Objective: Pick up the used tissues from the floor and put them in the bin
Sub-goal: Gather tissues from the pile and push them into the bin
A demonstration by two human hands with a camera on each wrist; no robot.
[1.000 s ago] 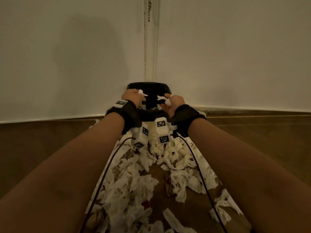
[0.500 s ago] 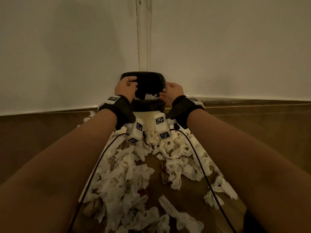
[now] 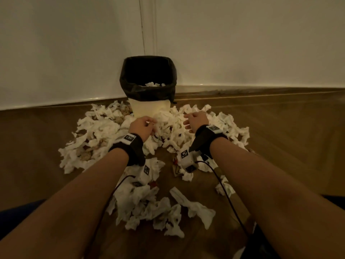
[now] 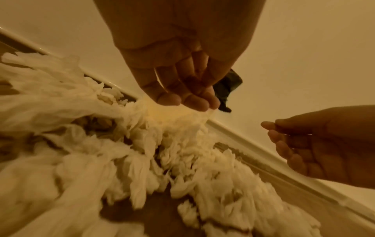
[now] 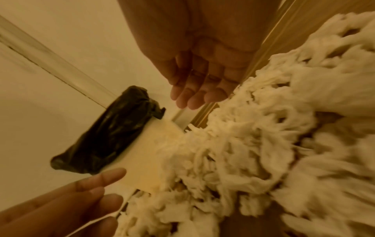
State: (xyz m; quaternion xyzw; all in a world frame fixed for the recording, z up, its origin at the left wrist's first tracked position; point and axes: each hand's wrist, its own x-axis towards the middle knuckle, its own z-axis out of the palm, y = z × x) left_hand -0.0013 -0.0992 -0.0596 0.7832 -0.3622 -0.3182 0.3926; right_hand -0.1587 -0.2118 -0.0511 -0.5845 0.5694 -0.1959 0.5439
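The bin (image 3: 149,109) is white with a black liner (image 3: 147,94) and stands in the wall corner, a few white tissues (image 3: 153,84) lying inside it. Crumpled tissues (image 3: 168,128) are heaped on the wooden floor in front of the bin and around it. My left hand (image 3: 144,124) hovers low over the heap just before the bin, its fingertips (image 4: 182,100) brushing the top tissue (image 4: 174,117) without gripping it. My right hand (image 3: 195,119) is a little to the right, palm inward, fingers (image 5: 192,97) relaxed and empty above the tissues (image 5: 243,144).
Walls close off the space behind and beside the bin, with a skirting board (image 3: 261,88) along the floor. More tissues (image 3: 149,208) and small dark scraps (image 3: 175,171) lie nearer to me. Cables (image 3: 224,186) run from both wrist cameras. Bare wooden floor (image 3: 289,137) stretches to the right.
Both hands have come down from the bin's rim to the tissue heap in front of it. The tissues they held over the bin are gone from them. The head view has pulled back.
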